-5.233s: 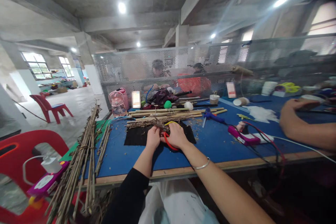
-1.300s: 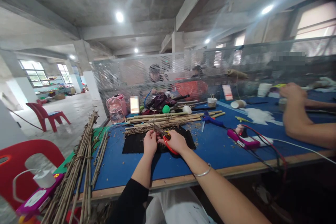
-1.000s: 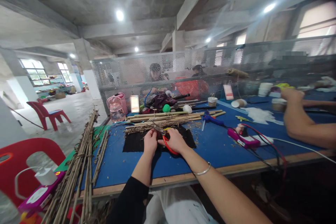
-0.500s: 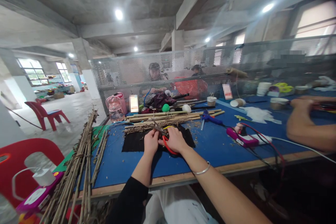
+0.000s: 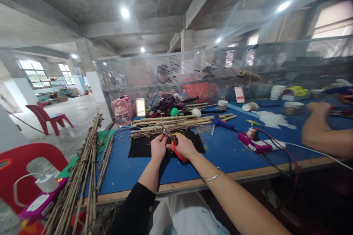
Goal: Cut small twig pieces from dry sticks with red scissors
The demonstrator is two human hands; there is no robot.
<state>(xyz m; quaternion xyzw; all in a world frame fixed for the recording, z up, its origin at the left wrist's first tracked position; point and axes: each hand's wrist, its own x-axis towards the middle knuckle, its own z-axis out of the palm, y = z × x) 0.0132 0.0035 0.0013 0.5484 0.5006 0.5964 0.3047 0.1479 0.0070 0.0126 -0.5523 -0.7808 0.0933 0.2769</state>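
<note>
My right hand (image 5: 185, 147) grips scissors (image 5: 175, 149) with red and yellow handles, the blades pointing away from me and to the left. Close beside it, my left hand (image 5: 158, 148) is closed in a pinch near the blades; what its fingers hold is too small to make out. Both hands are over a black cloth (image 5: 139, 149) on the blue tabletop. Just beyond them lie thin dry twigs (image 5: 143, 132) and longer pale sticks (image 5: 190, 121), with small plant scraps scattered around.
A bundle of dry stalks (image 5: 82, 170) leans over the table's left edge. To the right are a blue glue gun (image 5: 223, 123), a purple power strip (image 5: 255, 145) with cables, and a co-worker's arm (image 5: 317, 128). A perforated metal screen (image 5: 127, 77) stands behind.
The scissors' blades look slightly more opened. My hands have stayed almost in place. At the right, the co-worker's hand has shifted a little.
</note>
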